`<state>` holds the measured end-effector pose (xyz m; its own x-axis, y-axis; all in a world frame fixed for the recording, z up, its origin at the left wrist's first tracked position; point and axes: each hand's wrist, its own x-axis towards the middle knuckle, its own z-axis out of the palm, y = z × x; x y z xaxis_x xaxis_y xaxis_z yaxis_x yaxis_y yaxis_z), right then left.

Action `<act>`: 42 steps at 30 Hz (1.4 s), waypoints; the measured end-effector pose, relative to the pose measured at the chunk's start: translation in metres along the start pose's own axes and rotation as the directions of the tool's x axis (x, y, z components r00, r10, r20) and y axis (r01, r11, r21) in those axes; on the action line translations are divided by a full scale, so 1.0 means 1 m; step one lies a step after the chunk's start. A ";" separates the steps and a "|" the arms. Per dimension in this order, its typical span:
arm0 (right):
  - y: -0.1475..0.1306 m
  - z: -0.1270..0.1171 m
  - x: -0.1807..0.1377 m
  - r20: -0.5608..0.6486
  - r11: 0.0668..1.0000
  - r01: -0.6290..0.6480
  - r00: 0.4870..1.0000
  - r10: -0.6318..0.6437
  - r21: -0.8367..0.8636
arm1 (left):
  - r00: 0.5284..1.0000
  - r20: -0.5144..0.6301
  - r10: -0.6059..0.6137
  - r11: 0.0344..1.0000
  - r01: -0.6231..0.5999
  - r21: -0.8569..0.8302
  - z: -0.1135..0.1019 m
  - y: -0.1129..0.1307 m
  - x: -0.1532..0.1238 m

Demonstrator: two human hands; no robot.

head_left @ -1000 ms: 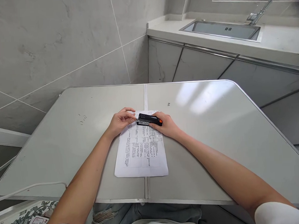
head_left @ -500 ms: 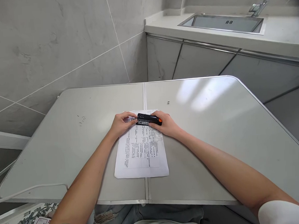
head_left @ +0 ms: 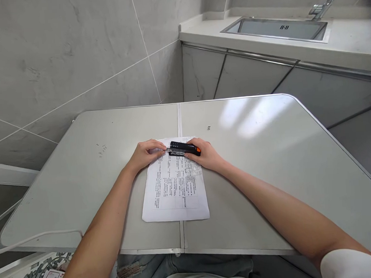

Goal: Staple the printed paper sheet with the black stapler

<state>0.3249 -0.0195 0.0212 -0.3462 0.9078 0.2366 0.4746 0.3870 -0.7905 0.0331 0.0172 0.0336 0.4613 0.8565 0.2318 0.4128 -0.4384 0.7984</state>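
A printed sheet of paper [head_left: 176, 185] lies on the grey folding table [head_left: 262, 159], across its middle seam. A black stapler with an orange end [head_left: 183, 148] rests over the sheet's far edge. My right hand [head_left: 207, 155] is closed around the stapler's orange end. My left hand [head_left: 146, 153] sits at the sheet's far left corner, its fingertips pinched at the stapler's metal front end.
Small loose staples lie on the table at the left [head_left: 102, 148] and beyond the paper [head_left: 209, 128]. A counter with a steel sink [head_left: 276, 28] and tap stands at the back right. A white cable [head_left: 34, 237] crosses the near left edge. Tiled wall lies left.
The view shifted slightly. My left hand slid a little to the left along the paper's far edge. The stapler and right hand stayed almost in place.
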 end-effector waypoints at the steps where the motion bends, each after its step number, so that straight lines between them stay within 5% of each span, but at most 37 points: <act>1: 0.000 0.000 0.000 -0.003 1.000 0.002 1.000 -0.002 0.008 | 1.000 0.006 0.000 1.000 0.000 0.000 -0.003 -0.001 -0.001; 9: 0.003 -0.004 -0.004 -0.048 0.982 0.177 0.984 -0.174 0.060 | 1.000 0.022 -0.004 0.998 0.002 0.062 0.015 0.007 -0.002; 21: -0.001 -0.005 -0.009 0.009 0.968 0.231 0.972 -0.233 0.099 | 0.988 0.149 0.038 0.995 -0.051 0.085 0.029 0.016 0.004; 25: -0.006 -0.004 -0.014 -0.233 0.991 0.130 0.964 -0.131 -0.018 | 0.995 0.081 0.062 0.985 -0.074 0.153 0.028 0.013 0.005; 29: -0.004 -0.006 -0.016 -0.522 0.992 -0.065 0.853 -0.001 -0.109 | 0.997 0.054 0.051 0.918 -0.069 0.390 0.029 0.001 0.006; 33: 0.008 -0.019 -0.023 -0.618 0.963 -0.249 0.775 0.134 -0.104 | 0.995 0.080 0.063 0.862 -0.095 0.498 0.031 -0.006 0.006; 35: 0.015 -0.030 -0.033 -0.595 0.947 -0.304 0.782 0.186 -0.103 | 0.993 0.082 0.089 0.861 -0.118 0.495 0.030 -0.006 0.005; 38: 0.023 -0.051 -0.051 -0.454 0.946 -0.308 0.860 0.233 -0.099 | 0.994 0.033 0.109 0.879 -0.112 0.463 0.027 -0.002 0.005; 42: 0.023 -0.079 -0.067 -0.083 0.978 -0.182 0.981 0.174 -0.105 | 0.994 -0.064 0.093 0.900 -0.057 0.433 0.025 0.002 0.005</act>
<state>0.4234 -0.0589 0.0314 -0.1905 0.9714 0.1416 0.6116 0.2303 -0.7569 0.0554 0.0138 0.0224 0.4470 0.8273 0.3402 0.6849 -0.5612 0.4648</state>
